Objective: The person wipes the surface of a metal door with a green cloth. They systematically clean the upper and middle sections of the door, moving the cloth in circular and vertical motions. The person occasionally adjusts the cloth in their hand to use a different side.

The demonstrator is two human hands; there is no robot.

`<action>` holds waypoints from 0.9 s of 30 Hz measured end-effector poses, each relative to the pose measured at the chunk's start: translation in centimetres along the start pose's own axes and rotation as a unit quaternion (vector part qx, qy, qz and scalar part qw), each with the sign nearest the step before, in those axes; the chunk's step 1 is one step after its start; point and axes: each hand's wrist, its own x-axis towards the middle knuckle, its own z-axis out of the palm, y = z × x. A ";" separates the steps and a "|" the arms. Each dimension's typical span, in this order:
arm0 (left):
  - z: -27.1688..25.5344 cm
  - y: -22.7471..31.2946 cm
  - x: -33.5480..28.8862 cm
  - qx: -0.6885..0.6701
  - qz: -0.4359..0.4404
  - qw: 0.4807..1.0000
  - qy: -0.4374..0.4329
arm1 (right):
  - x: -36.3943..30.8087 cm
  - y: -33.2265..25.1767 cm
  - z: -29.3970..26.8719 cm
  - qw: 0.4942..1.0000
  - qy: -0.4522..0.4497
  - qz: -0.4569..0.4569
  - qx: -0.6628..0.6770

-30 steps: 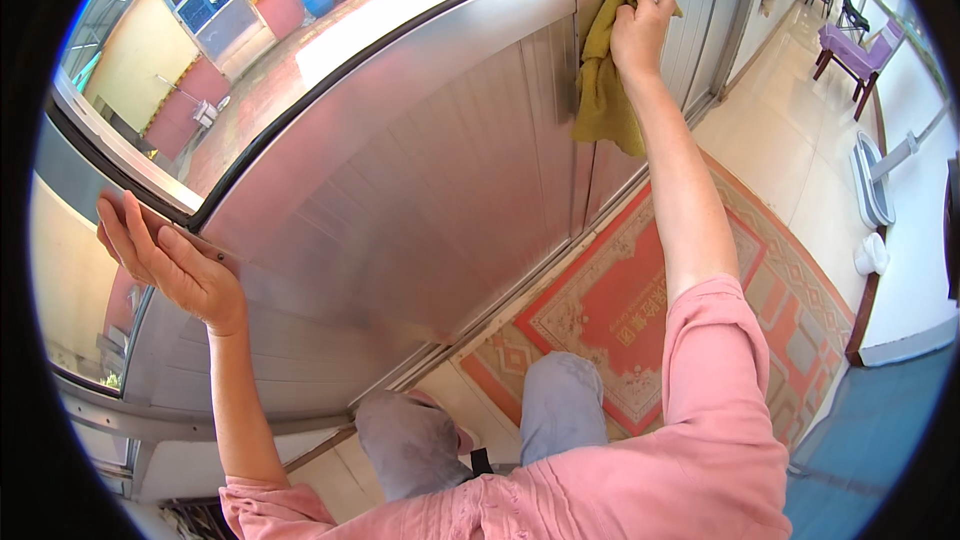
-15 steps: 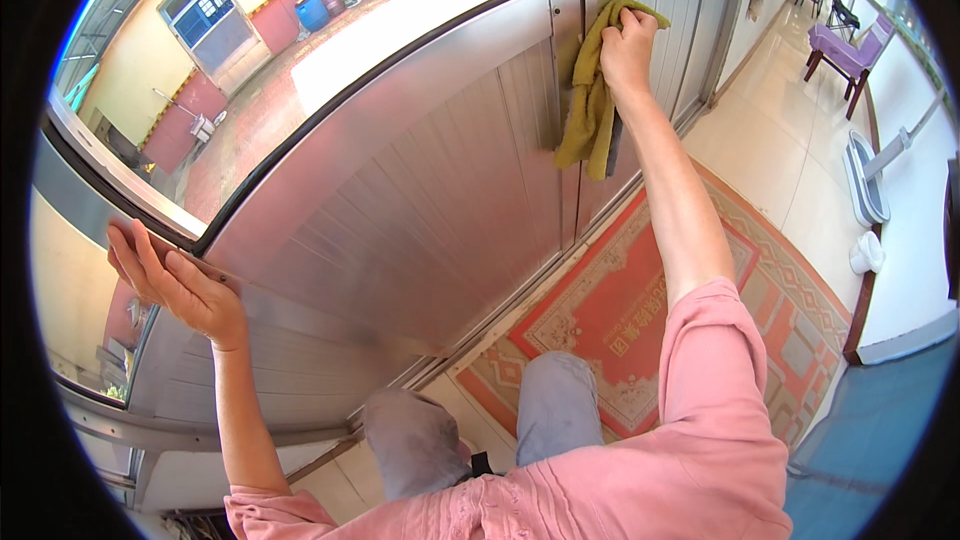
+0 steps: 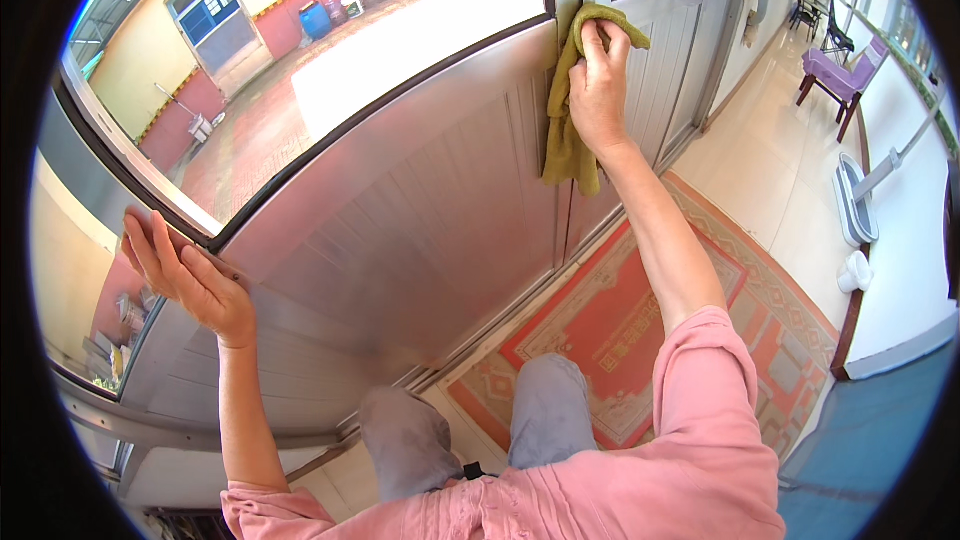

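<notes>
My right hand [image 3: 598,90] is closed on an olive-green cloth [image 3: 570,145], pressing it against the upright metal edge of the door frame. The cloth's lower end hangs loose down the frame. Below the window, a silver metal door panel [image 3: 400,200] with vertical grooves spans the space between my hands. My left hand [image 3: 195,280] lies with fingers stretched out against the door's left edge, beside the lower corner of the window's black seal. Nothing is in that hand.
A red and beige patterned mat [image 3: 640,340] lies on the tiled floor by the door. Along the right wall are a purple-covered chair [image 3: 840,75], a flat mop [image 3: 860,195] and a small white container [image 3: 854,272]. A blue barrel [image 3: 315,20] shows outside through the glass.
My right hand and the cloth have shifted slightly left on the frame and a little down. The left hand keeps its place on the door edge while the whole view has moved slightly.
</notes>
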 end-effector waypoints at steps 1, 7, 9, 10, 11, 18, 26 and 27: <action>0.1 0.1 0.1 0.000 -0.001 1.000 0.001 | -0.2 -0.1 0.0 1.000 0.002 0.004 -0.003; -0.1 -0.4 -0.1 -0.006 -0.016 1.000 -0.003 | 8.3 -1.3 0.0 0.998 0.051 -0.036 -0.014; 0.0 -0.1 -0.2 -0.007 -0.021 1.000 -0.001 | 11.4 -1.3 -0.3 0.993 0.070 -0.084 -0.039; 0.0 -0.2 -0.3 -0.012 -0.022 1.000 -0.002 | 12.1 -1.3 -0.2 0.986 0.095 -0.118 -0.073; -0.1 -0.2 -0.3 -0.012 -0.025 1.000 -0.002 | 11.8 -1.5 -0.3 0.985 0.084 -0.124 -0.090; -0.3 0.2 -0.1 -0.023 -0.029 0.999 0.003 | 4.8 -1.6 0.1 0.994 0.033 -0.067 -0.080; 0.0 0.0 -0.5 -0.043 -0.050 0.998 0.013 | -2.3 -5.1 0.5 0.994 -0.010 0.108 0.016; -0.1 0.0 -0.5 -0.044 -0.051 0.998 0.015 | -1.8 -6.3 0.7 0.992 -0.004 0.124 0.025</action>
